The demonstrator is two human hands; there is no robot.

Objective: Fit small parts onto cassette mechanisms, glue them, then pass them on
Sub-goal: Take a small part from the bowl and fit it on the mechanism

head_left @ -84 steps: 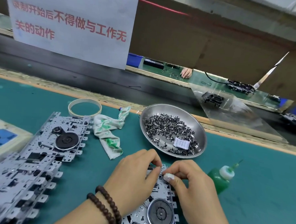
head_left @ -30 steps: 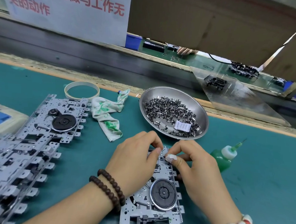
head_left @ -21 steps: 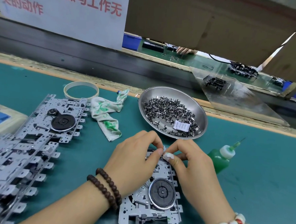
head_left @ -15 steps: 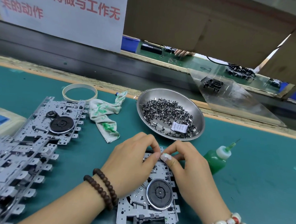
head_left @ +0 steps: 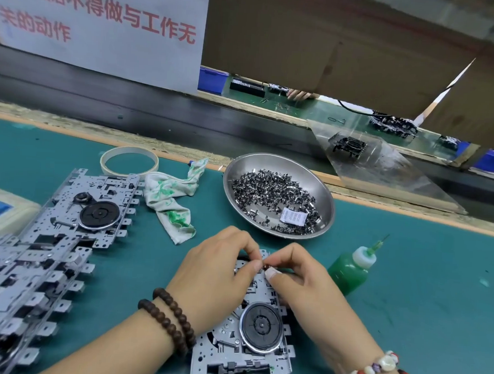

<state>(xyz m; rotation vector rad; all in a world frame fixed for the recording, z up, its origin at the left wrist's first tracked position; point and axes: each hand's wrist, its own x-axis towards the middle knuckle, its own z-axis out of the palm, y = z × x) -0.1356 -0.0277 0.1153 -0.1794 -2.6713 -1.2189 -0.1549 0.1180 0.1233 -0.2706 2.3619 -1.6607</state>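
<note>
Both hands curl over the cassette mechanism (head_left: 256, 339) at bottom centre. Left hand (head_left: 215, 274) and right hand (head_left: 303, 284) meet fingertip to fingertip, pinching a tiny part (head_left: 265, 266) at its far edge. Flat metal plate w/ 1 black flywheel. Green glue bottle (head_left: 348, 270) just right; steel dish (head_left: 278, 195) beyond, teal mat (head_left: 434, 296) open at right.

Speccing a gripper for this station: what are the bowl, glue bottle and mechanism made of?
Bowl: looks like polished steel, mirror-like sheen.
Glue bottle: apparently translucent soft plastic, green liquid showing through, white cap with needle tip.
Mechanism: stamped sheet metal, matte grey with punched holes; its black wheel is probably plastic with a bright metal rim.
</note>
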